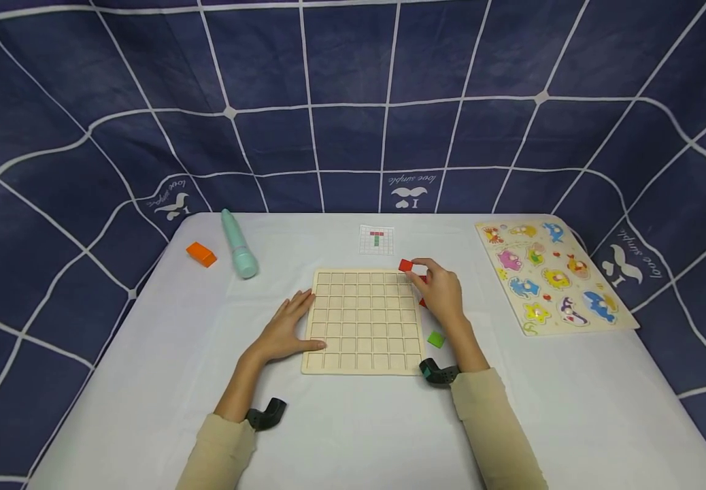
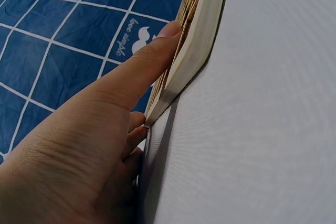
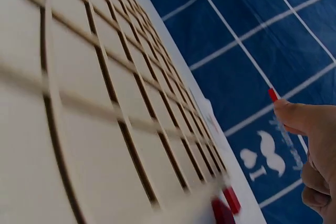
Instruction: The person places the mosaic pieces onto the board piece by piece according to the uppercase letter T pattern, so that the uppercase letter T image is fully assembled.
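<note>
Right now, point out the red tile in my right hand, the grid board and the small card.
Red tile (image 1: 405,265): head view, its red face.
Grid board (image 1: 364,330): head view, a middle square.
Small card (image 1: 377,240): head view, its printed middle.

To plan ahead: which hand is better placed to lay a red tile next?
Right hand, probably: it pinches a red tile near the wooden grid board, whose left edge the left hand touches.

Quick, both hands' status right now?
Left hand: open, thumb resting on the grid board at its left edge.
Right hand: holding a red square tile, pinched between fingers and thumb.
</note>
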`<state>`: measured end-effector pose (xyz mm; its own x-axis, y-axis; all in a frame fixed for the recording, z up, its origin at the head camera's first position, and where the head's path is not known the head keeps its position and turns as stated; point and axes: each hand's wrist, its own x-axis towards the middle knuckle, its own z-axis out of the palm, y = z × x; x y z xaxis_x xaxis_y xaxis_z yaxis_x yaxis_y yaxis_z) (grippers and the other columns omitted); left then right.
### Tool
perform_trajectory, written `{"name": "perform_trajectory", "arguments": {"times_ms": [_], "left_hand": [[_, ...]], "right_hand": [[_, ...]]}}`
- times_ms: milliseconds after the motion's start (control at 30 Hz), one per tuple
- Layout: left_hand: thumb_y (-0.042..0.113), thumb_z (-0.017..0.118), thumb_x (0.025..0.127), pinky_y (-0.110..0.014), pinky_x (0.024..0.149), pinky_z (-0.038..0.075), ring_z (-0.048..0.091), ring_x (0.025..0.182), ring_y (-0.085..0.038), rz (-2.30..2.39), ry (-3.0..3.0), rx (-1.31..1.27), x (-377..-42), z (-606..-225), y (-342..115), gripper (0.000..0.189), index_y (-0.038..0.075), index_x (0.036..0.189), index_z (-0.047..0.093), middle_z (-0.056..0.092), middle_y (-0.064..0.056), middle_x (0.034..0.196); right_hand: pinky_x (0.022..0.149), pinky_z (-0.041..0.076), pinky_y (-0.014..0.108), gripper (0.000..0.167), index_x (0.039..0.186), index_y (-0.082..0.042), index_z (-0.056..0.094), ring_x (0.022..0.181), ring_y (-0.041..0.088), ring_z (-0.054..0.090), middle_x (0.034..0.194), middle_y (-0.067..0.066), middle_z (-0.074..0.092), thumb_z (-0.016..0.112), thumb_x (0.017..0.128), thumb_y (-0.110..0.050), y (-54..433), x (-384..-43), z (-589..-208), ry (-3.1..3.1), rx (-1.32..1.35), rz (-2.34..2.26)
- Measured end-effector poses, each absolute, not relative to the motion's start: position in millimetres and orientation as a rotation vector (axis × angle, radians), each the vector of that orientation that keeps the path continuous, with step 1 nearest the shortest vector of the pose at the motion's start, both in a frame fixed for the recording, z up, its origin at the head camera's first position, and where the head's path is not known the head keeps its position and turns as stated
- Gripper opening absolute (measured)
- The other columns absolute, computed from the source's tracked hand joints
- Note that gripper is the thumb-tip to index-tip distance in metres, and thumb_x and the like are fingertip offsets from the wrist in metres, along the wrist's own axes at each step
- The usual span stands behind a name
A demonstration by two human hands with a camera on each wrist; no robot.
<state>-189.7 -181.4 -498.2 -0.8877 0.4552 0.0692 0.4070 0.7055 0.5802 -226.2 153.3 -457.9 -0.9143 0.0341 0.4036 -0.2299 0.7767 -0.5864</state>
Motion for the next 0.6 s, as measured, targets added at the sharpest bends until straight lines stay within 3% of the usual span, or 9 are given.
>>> {"name": "perform_trajectory", "arguments": {"times_ms": [600], "left_hand": [[0.061, 0.071, 0.068, -0.041, 0.113, 0.004, 0.008, 0.140, -0.024, 0.887, 2.842, 0.722, -189.2, -498.0, -181.4, 0.108, 0.006, 0.147, 0.023, 0.018, -0.008, 0.152]], "right_hand": [[0.035, 0.024, 0.021, 0.034, 0.111, -0.013, 0.066, 0.040, 0.007, 0.026, 0.046, -0.006, 0.034, 0.066, 0.085, -0.036, 67.2, -230.5, -474.0, -2.645, 0.347, 0.865]]}}
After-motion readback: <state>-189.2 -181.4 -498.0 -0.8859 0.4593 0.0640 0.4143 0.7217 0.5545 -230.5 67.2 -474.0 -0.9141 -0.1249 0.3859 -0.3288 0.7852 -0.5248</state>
